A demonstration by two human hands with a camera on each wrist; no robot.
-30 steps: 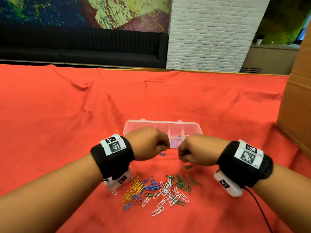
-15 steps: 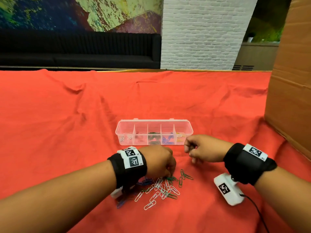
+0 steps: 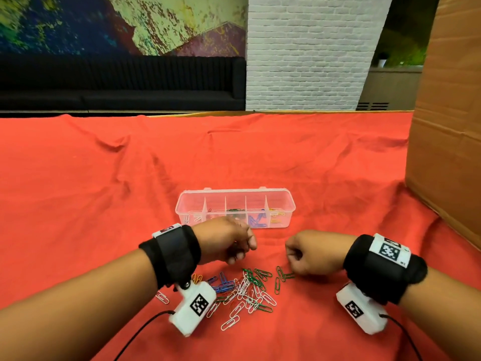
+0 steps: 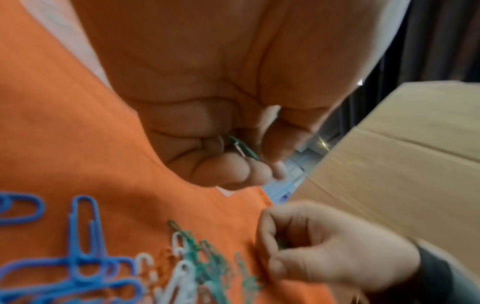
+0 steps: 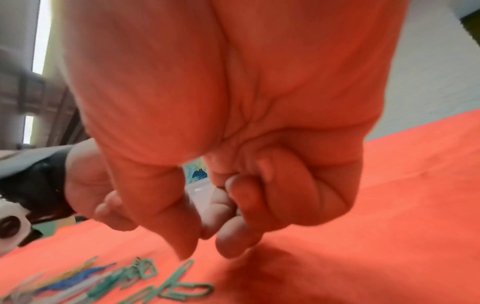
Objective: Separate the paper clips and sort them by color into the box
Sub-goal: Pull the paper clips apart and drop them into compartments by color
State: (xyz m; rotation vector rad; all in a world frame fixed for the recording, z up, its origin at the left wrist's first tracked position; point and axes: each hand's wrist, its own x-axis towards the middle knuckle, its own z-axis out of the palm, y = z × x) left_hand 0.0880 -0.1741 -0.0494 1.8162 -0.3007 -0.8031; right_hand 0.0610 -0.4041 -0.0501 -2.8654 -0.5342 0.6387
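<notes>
A clear compartment box (image 3: 234,191) stands on the red cloth, with white, green, blue and yellow clips in separate sections. A mixed pile of paper clips (image 3: 247,293) lies in front of it. My left hand (image 3: 238,250) hovers between pile and box and pinches a green paper clip (image 4: 245,148) between thumb and fingers. My right hand (image 3: 292,257), fingers curled, has thumb and forefinger tips (image 5: 233,246) down at a loose green clip (image 3: 286,276) right of the pile. Whether it grips that clip is unclear.
A large cardboard box (image 3: 447,126) stands along the right side, close to my right forearm. The red cloth (image 3: 104,191) covers the table with wrinkles to the left and behind. Camera cables trail from both wrists toward the near edge.
My left hand lifted off the pile toward the box, now holding a green clip. My right hand dropped from beside the box to the green clips right of the pile.
</notes>
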